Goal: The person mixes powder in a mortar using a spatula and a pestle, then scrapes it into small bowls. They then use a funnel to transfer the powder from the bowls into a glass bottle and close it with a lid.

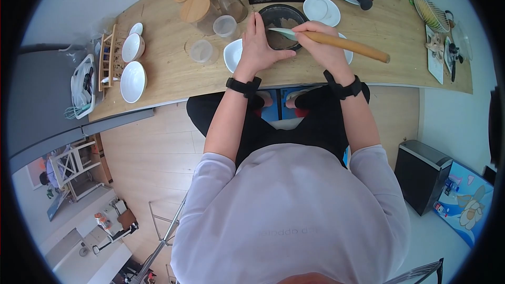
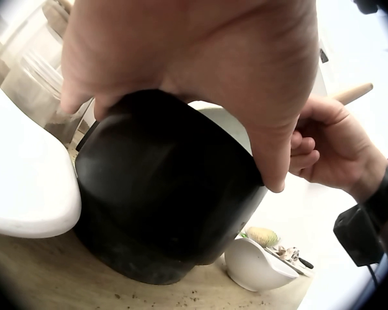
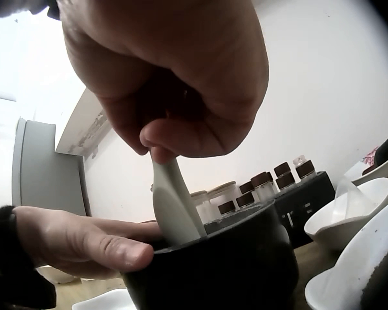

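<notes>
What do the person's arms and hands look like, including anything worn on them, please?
The left hand and right hand are bare, without gloves. Each has a black strap around its wrist. At the right wrist, a boxy black unit with a thin dark cable shows. The pale shirt has short sleeves ending near the elbows, leaving the forearms uncovered.

My head view is evenly bright, fisheye-curved with black corners; both wrist views glare white, shadowing the hands [image 2: 194, 58].
</notes>
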The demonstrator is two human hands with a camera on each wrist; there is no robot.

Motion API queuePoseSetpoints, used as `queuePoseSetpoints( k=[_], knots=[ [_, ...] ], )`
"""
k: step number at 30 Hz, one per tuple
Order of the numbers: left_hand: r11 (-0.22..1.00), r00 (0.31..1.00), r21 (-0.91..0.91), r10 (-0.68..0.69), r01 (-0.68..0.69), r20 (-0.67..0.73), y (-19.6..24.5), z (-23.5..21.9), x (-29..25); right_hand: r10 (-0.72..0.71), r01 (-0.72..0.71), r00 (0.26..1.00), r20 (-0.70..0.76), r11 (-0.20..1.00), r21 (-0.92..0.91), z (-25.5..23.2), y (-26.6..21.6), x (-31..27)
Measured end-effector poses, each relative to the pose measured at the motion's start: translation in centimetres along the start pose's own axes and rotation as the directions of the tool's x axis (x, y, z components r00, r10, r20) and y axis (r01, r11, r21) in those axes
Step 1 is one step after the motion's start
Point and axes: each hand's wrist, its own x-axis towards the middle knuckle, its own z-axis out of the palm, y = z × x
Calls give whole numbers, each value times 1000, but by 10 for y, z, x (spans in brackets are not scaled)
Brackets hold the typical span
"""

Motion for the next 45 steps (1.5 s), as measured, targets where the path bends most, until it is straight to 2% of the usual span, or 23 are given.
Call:
queuePoseSetpoints(
  k=[3,6,9,12,15,18,21,24,27,30,34,37,38,41,45],
  knots=[
    [1000,1000,-2,1,-1,2,1,0,1,-64,62,994,-89,998,-30,-9,11,4],
    [1000,1000,-17,-5,5,2,2,-1,1,-5,9,997,-79,999,48,-1,21,2],
    [1000,1000,-4,-9,9,27,6,-4,2,-15,14,999,51,1000,18,-1,15,-1],
    [1000,1000,-18,-4,4,13,5,-4,0,87,-86,996,-6,989,120,-6,10,4],
    [999,1000,-39,5,-5,-4,4,-2,2,89,-76,991,-98,989,127,4,14,11],
    [1000,1000,-15,12,-12,-11,3,-1,2,40,-33,997,-63,993,116,14,15,8],
    [1000,1000,-10,9,-10,-13,2,-1,0,-92,92,994,51,996,10,8,21,5],
    [1000,1000,-26,10,-10,-14,2,-1,2,-81,80,997,3,994,68,-7,21,8],
    [1000,1000,-24,13,-13,-19,1,0,1,-92,91,991,-92,996,-17,-14,15,12],
    [1000,999,-12,23,-23,-26,1,0,1,55,-63,996,-69,991,-117,-9,11,9],
    [1000,1000,-10,5,-5,-16,4,-1,1,62,-56,985,-160,998,40,20,15,-3],
    [998,1000,-59,-20,20,-2,6,-4,1,120,-107,981,-154,990,94,21,5,3],
    [998,1000,-58,-18,18,0,7,-3,1,258,-226,958,-122,947,229,16,-10,2],
    [999,1000,-47,-20,20,-5,7,-4,1,246,-208,963,-113,939,273,14,-19,4],
    [1000,1000,-27,-9,8,-16,6,-3,1,285,-258,956,-65,927,274,16,2,9]
  ],
)
